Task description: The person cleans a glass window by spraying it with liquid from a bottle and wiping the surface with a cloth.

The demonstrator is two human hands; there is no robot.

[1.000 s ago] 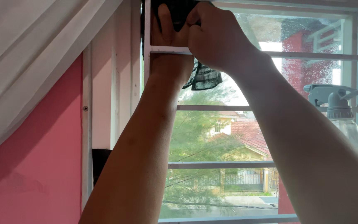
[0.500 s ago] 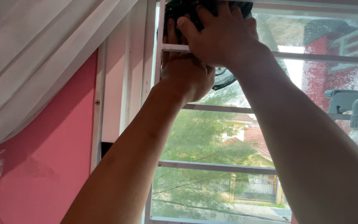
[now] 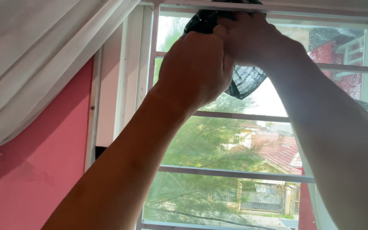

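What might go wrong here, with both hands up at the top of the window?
Both the left hand and the right hand grip the dark cloth high by the top frame; a loose end hangs and might snag on a white window bar. Raised forearms hide much of the glass, so spots may be missed.

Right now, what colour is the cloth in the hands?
Dark, near-black cloth, with a fine checked weave; head view.
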